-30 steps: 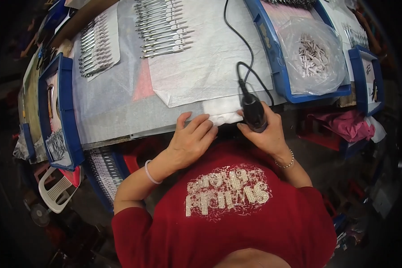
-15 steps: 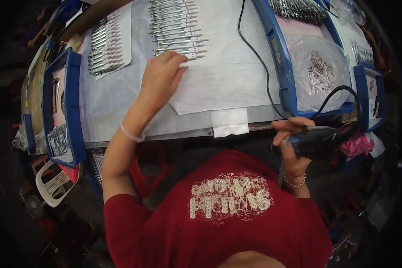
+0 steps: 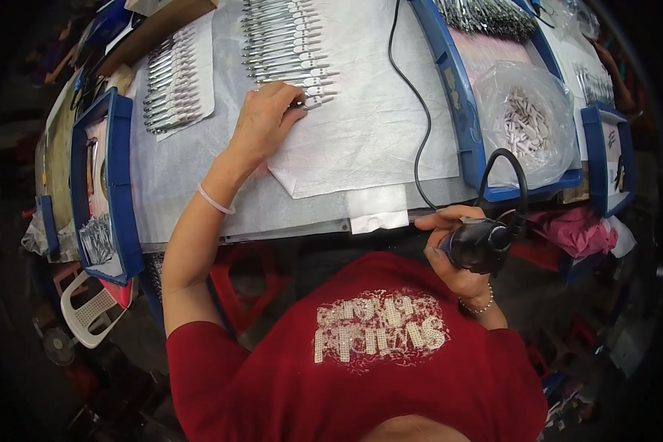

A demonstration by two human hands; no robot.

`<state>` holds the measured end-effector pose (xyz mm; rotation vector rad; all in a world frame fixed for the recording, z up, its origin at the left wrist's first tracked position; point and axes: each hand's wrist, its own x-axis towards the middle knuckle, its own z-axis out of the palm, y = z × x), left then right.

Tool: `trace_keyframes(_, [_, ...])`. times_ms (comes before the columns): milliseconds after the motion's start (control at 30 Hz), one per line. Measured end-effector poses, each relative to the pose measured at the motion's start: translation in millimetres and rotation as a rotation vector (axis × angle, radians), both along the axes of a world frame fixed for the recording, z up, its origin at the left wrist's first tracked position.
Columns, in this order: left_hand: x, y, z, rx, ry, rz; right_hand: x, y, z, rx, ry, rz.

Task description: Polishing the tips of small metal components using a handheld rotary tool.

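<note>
Side by side in a column on the white cloth lie several slim metal rods with white tag-like ends (image 3: pixel 291 50). My left hand (image 3: pixel 269 118) is at the near end of this column, its thumb and fingers pinched on one slim rod piece (image 3: pixel 315 102); the fingers hide most of it. Close to my body and off the table's front edge, my right hand (image 3: pixel 460 250) is wrapped round a black corded power tool (image 3: pixel 482 243). The tool's cord end faces up, and its working tip is hidden.
A second group of rods (image 3: pixel 173 88) lies on a white sheet to the left. At right, a blue tray (image 3: pixel 468 140) holds a plastic bag of small white pieces (image 3: pixel 524 121). The black cord (image 3: pixel 418 88) crosses the cloth. Another blue tray (image 3: pixel 118 162) stands at far left.
My right hand has shifted left with the power tool and turned it, so the cord end now points up. My left hand stays near the column's end, fingers now pinched on a rod.
</note>
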<state>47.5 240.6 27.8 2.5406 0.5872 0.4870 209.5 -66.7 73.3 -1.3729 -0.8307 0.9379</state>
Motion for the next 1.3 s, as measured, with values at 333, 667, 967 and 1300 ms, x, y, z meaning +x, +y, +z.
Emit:
trace_keyframes(333, [-4,-12,9,-0.119,0.168,0.024,-7,-1,6,-0.054,-0.139,-0.032])
trace_keyframes(667, [-41,-165,38,-1.39,-0.208,0.119,3,-4,-11,-0.085,-0.184,0.153])
trace_keyframes(967, [-37,-230,-17,-1.991,-0.312,0.147,-11,4,-12,-0.135,-0.296,0.283])
trace_keyframes(1300, [-26,-244,-50,-2.29,-0.637,0.274,-20,4,-30,-0.306,-0.208,0.24])
